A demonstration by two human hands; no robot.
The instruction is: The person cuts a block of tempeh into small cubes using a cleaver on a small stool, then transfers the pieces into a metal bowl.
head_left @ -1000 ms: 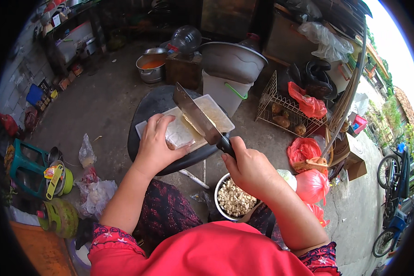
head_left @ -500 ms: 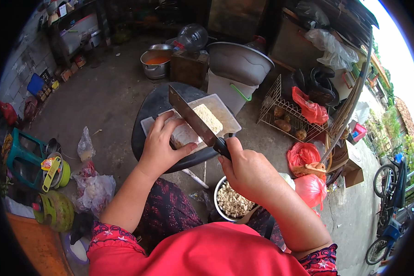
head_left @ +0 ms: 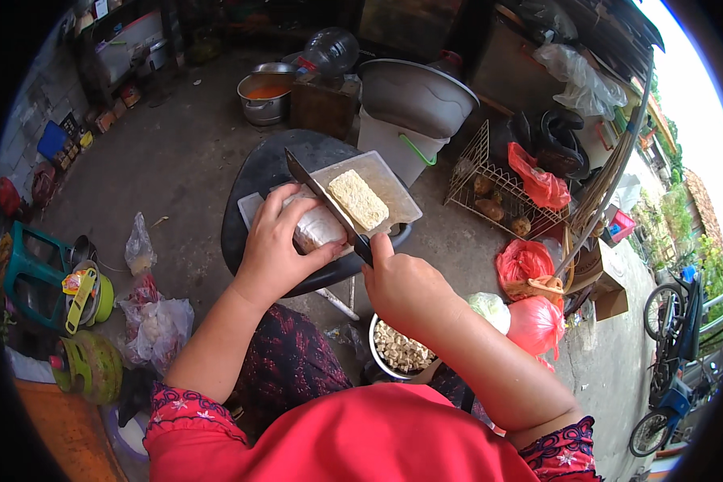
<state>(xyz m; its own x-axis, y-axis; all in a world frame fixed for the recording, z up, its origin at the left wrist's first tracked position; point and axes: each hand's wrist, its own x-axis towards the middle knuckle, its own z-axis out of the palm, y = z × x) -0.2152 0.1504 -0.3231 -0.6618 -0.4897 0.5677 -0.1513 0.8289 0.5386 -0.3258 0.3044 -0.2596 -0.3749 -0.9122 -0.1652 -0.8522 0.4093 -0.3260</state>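
Note:
My left hand (head_left: 279, 241) is closed over a pale block of tempeh (head_left: 321, 228), fingers on its far side and thumb on the near side. In my right hand (head_left: 406, 283) is a wide-bladed kitchen knife (head_left: 320, 191), gripped by its black handle. Its blade runs along the block's cut right side, close to my left fingertips. A thick, crumbly, yellowish cut slab of tempeh (head_left: 359, 199) lies flat just right of the blade, on a whitish cutting board (head_left: 400, 186). The board rests on a dark stool (head_left: 245, 181). Whether the blade touches the board is hidden.
A bowl (head_left: 374, 350) of tempeh cubes sits near my legs, partly covered by my right forearm. Beyond the stool stand a pot (head_left: 263, 111) with orange liquid and a grey basin (head_left: 422, 100). On the right are a wire rack (head_left: 466, 173) and red plastic bags (head_left: 524, 263).
The knife and my right hand have shifted slightly left and nearer the block. More of the cut slab now shows, lying flatter. My left hand keeps its hold; the whole view has shifted a little.

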